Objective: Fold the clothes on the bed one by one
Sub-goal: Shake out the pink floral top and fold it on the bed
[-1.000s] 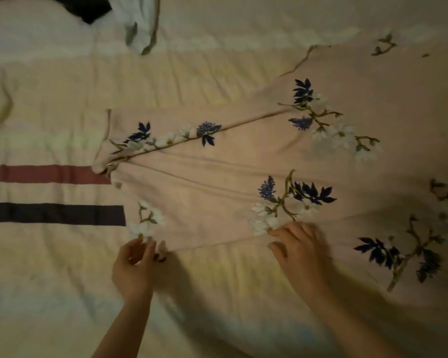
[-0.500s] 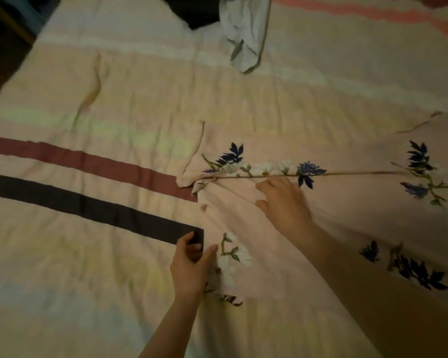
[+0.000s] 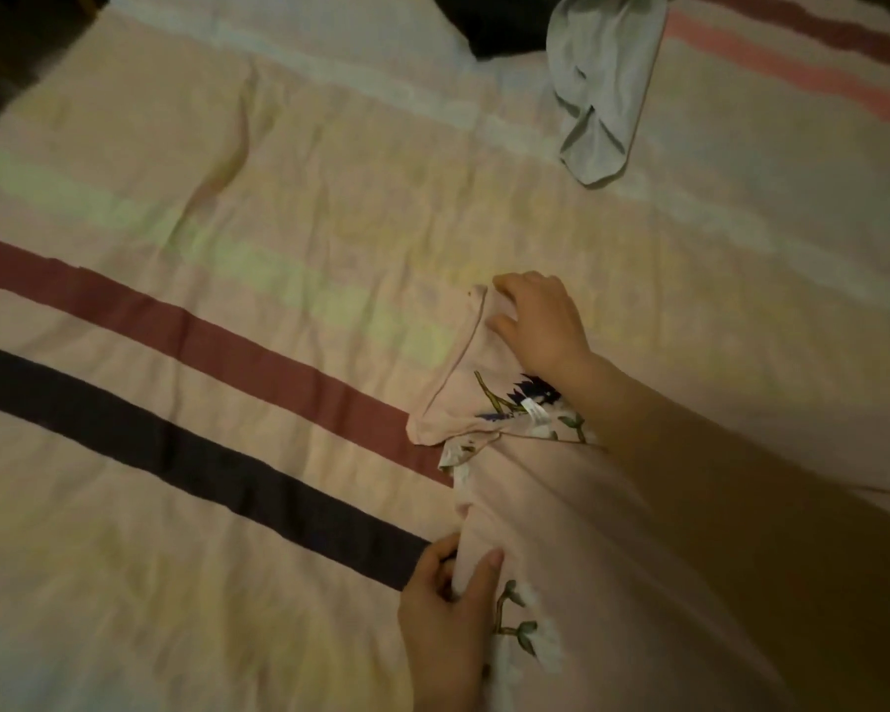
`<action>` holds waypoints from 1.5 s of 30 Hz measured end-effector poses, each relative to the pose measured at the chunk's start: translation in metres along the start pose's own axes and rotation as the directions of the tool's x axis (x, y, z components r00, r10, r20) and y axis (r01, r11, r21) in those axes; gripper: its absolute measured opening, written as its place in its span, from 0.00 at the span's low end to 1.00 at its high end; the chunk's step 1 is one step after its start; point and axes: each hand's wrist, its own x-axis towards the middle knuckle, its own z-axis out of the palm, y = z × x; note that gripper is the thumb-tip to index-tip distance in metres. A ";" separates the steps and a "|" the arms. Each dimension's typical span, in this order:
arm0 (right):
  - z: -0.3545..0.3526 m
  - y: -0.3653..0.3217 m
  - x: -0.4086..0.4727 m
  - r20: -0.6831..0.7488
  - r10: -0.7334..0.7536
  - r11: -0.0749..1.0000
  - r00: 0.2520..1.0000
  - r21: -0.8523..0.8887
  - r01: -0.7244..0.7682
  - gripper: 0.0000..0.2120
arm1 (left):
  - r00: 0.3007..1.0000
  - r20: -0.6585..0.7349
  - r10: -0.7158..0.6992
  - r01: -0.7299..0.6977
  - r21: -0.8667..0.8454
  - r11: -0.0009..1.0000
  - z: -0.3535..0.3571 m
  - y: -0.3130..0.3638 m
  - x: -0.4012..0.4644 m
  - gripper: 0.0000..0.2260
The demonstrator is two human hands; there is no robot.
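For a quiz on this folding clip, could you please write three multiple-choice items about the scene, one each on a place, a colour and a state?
1. Where does the light grey garment lie?
A. At the far side of the bed, beyond the floral garment
B. Under the left hand
C. On the dark stripe

2. What colour is the bedspread stripe nearest the left hand?
A. Bright yellow
B. Dark, near black
C. White

3. What is the left hand doing?
A. Lying flat on the bare bedspread
B. Holding the grey garment
C. Pinching the edge of the pink floral garment

Answers: 1 A, it lies near the top of the view beside a dark garment. 2 B, the dark stripe ends by that hand, with a maroon stripe beyond it. 3 C, thumb and fingers close on the fabric edge, while the right hand rests on the sleeve.
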 end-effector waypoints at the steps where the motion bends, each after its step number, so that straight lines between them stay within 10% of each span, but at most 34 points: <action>1: 0.002 -0.001 0.007 0.007 0.023 0.999 1.000 0.022 -0.023 0.19 | 1.000 0.011 -0.006 0.006 -0.034 0.999 0.003 0.005 0.004 0.10; 10: -0.009 0.006 0.040 0.062 0.094 0.922 0.994 0.371 -0.110 0.05 | 0.998 0.031 0.055 -0.047 -0.235 0.971 0.034 0.056 0.034 0.14; 18: -0.029 0.011 0.068 -0.003 0.099 0.930 0.995 0.357 -0.092 0.04 | 0.986 -0.097 0.134 -0.152 -0.216 0.964 0.045 0.106 0.077 0.08; 27: -0.057 0.040 0.102 -0.078 0.239 0.921 0.968 0.336 -0.200 0.08 | 0.981 -0.014 0.195 -0.196 -0.101 0.975 0.047 0.135 0.120 0.11; 36: -0.064 0.069 0.036 -0.119 0.078 0.960 0.990 0.279 -0.042 0.11 | 0.939 0.132 0.317 -0.325 0.044 0.945 0.063 0.181 0.149 0.16; 45: -0.018 0.087 -0.054 0.016 -0.122 0.986 0.992 0.115 0.120 0.19 | 0.662 0.512 0.547 -0.740 0.333 0.584 0.050 0.186 0.161 0.19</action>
